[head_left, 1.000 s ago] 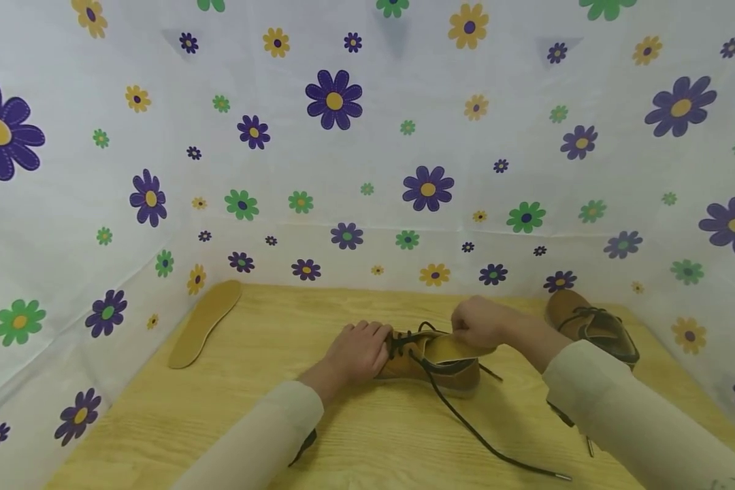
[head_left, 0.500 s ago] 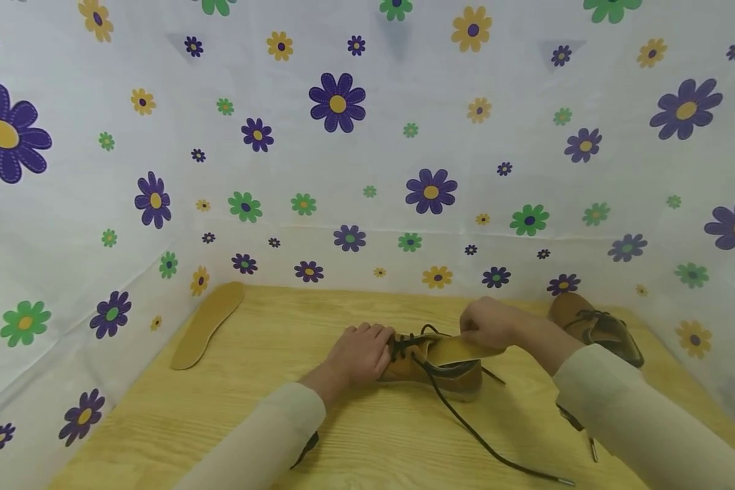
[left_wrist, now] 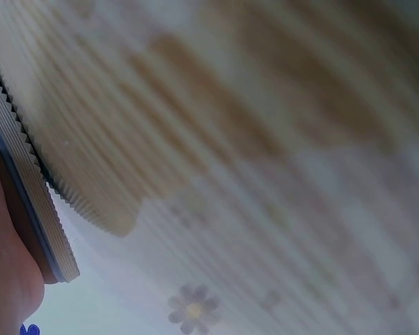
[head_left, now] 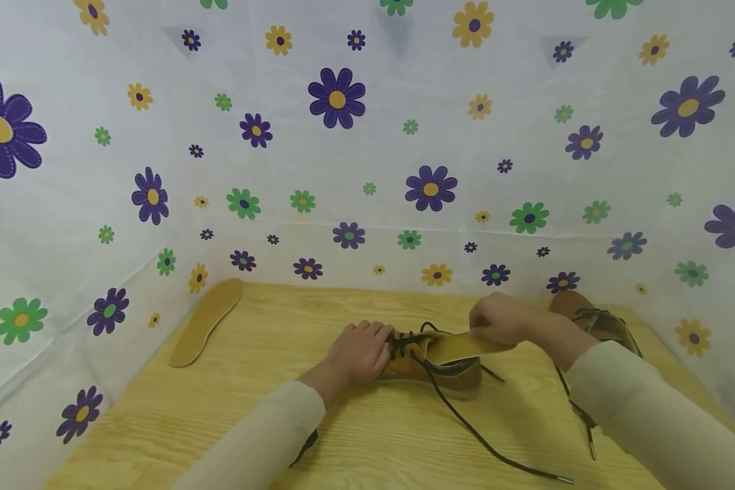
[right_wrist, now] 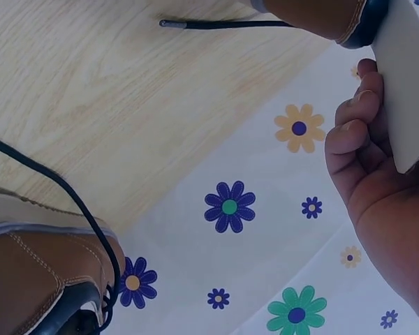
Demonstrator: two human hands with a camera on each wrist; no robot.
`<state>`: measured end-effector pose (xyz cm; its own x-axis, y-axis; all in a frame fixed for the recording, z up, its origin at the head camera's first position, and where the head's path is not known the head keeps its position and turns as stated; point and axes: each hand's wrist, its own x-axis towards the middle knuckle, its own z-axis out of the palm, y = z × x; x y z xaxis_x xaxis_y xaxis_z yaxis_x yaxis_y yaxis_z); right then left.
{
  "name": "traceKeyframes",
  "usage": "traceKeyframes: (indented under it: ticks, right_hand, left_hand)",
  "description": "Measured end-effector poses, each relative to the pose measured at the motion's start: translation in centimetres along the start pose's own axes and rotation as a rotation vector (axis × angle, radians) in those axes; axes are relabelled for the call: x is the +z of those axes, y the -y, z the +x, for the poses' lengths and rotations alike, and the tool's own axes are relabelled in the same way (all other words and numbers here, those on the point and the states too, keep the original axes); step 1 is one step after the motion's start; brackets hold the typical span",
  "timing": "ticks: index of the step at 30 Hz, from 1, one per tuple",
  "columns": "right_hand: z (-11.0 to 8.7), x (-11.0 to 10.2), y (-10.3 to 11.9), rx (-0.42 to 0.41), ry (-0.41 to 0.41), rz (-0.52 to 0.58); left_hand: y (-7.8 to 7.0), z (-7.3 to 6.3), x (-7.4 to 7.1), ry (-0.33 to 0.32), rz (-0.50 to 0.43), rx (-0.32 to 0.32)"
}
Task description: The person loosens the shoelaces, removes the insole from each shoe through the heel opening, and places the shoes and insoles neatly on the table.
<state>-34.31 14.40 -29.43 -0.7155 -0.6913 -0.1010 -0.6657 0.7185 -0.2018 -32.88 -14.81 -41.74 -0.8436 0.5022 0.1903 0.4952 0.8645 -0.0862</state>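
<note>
In the head view, a brown lace-up shoe (head_left: 459, 386) lies on its sole with its toe to the left. My left hand (head_left: 358, 354) grips the toe end from above. My right hand (head_left: 502, 321) pinches a tan insole (head_left: 456, 348); its front end is inside the shoe's opening, and its heel end sticks out to the right. The right wrist view shows the fingers (right_wrist: 359, 108) curled along the insole's pale underside (right_wrist: 408, 84). In the left wrist view, the ridged shoe sole (left_wrist: 38, 185) is beside part of my left hand (left_wrist: 7, 272).
A second insole (head_left: 207, 323) lies flat at the table's left edge. Another brown shoe (head_left: 569, 305) stands at the back right, partly behind my right arm. A long dark lace (head_left: 474, 430) trails across the wooden tabletop (head_left: 367, 435). Flower-printed sheeting (head_left: 269, 170) encloses the back and sides.
My right hand has moved to the right, drawing the insole farther out of the shoe. The left hand stays on the toe, and the shoe has barely shifted.
</note>
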Motion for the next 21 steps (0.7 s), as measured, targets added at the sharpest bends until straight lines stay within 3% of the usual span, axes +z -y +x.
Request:
traceKeyframes:
  ticks: [21]
  right_hand:
    - [-1.5,-1.4,-0.6,0.012,-0.005,0.004]
  left_hand:
    - [0.0,0.2,0.0,0.007,-0.006,0.001]
